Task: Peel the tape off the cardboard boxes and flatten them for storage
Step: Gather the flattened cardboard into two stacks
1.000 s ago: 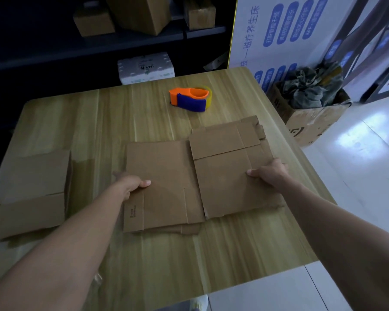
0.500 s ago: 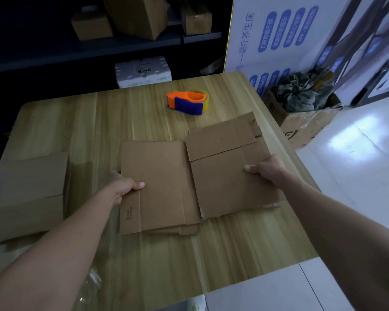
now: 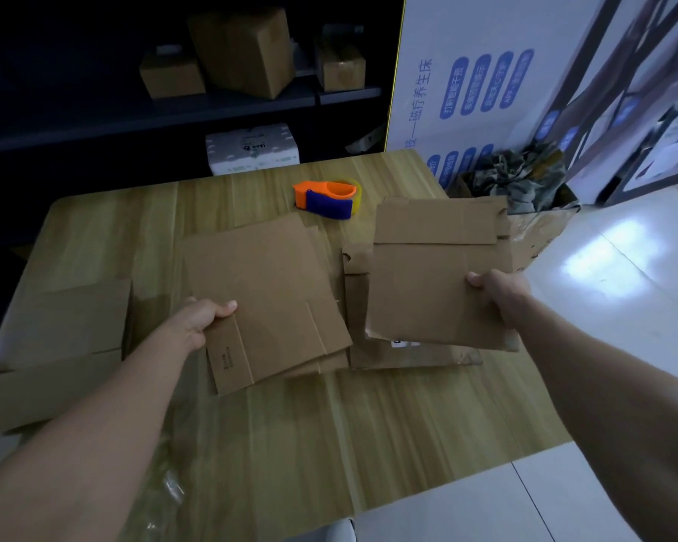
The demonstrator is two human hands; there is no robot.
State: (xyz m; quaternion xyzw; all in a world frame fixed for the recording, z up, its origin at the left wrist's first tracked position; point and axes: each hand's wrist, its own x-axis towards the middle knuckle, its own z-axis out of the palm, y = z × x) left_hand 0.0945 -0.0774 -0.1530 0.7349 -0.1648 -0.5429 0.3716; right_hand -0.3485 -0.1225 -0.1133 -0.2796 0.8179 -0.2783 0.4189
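Head view: two boxes are already flat. The left hand (image 3: 202,318) pinches the left sheet (image 3: 267,291) at its edge, thumb on top, fingers hidden beneath. The right hand (image 3: 501,295) pinches the right sheet (image 3: 427,283) likewise, raised over a third flat piece (image 3: 408,354). A box (image 3: 55,346) on the table's (image 3: 329,444) left side looks not yet flattened. The right sheet hangs close to the table's right edge, and bare wood lies nearer the person.

I held one flattened brown box (image 3: 267,295) by its nine o'clock edge, raised, small print near its seven o'clock corner. At three o'clock of it a second flattened box (image 3: 435,275) was lifted, flaps toward twelve. Under that lay a third flat piece (image 3: 408,356); a thicker folded box (image 3: 55,346) sat far at nine o'clock
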